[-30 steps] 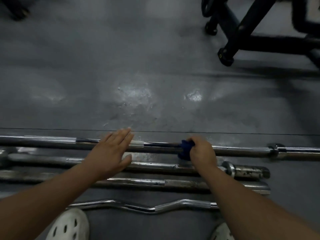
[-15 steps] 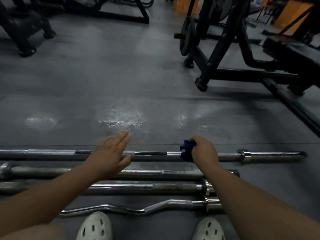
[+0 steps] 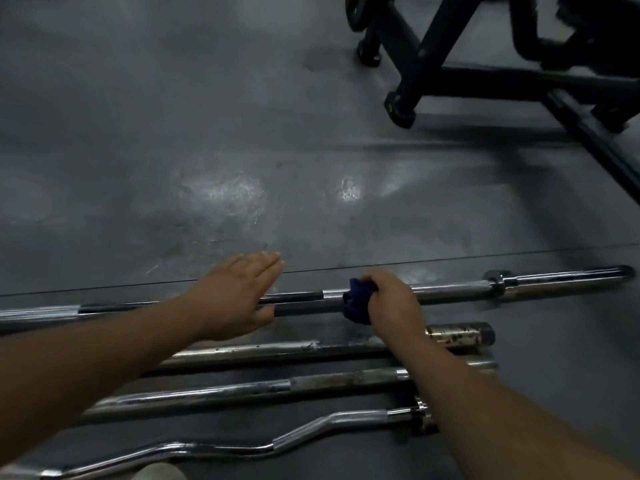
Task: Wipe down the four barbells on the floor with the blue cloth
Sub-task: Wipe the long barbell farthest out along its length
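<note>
Blue cloth [image 3: 358, 301] sits bunched around the farthest barbell [image 3: 450, 292], just right of the frame's centre, and the right hand [image 3: 391, 299] is curled round both cloth and bar. To its left, the left hand [image 3: 235, 296] lies flat across the same bar, fingers straight and close together. Lower in the frame lie a second barbell [image 3: 277, 349] with a stained end, a third barbell [image 3: 242, 389] and a wavy curl bar [image 3: 311, 427], all on the grey floor [image 3: 207, 133]. A black machine frame [image 3: 485, 77] stands at upper right.

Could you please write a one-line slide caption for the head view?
Right hand wraps crumpled blue cloth around farthest long chrome barbell; flat left hand lies over it.
</note>
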Demonstrator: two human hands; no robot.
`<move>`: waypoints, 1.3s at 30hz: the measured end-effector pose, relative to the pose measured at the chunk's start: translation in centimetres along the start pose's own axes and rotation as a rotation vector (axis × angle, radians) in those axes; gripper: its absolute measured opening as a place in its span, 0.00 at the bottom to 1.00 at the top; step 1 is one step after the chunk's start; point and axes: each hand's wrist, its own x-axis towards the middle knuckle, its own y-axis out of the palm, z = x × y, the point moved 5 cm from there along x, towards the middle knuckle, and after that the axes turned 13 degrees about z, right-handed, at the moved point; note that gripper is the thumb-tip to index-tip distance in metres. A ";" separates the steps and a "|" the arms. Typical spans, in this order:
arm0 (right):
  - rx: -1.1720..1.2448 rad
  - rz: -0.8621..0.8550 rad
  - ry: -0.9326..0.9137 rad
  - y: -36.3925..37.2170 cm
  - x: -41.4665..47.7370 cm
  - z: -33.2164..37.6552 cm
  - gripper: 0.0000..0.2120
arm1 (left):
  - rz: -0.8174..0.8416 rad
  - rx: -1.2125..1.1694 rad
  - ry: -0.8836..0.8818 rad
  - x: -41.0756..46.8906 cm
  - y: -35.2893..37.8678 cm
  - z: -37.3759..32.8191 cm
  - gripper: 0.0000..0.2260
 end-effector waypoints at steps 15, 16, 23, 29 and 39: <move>-0.346 -0.140 -0.205 2.2 6.1 -9.4 0.11 | 0.051 -0.195 -0.268 10.6 10.7 -8.2 0.39; -0.294 -0.173 -0.100 1.2 6.2 -10.5 0.12 | 0.042 -0.197 -0.282 10.9 10.6 -8.1 0.39; -0.375 0.171 -0.349 5.8 5.7 -4.7 0.18 | 0.063 -0.301 -0.403 12.7 10.6 -9.5 0.41; -0.389 -0.082 0.036 -2.2 7.6 -14.8 0.18 | 0.037 -0.247 -0.323 13.9 9.0 -11.3 0.38; -0.343 -0.016 -0.064 -5.2 8.8 -17.3 0.21 | 0.113 -0.295 -0.303 17.8 8.2 -16.5 0.44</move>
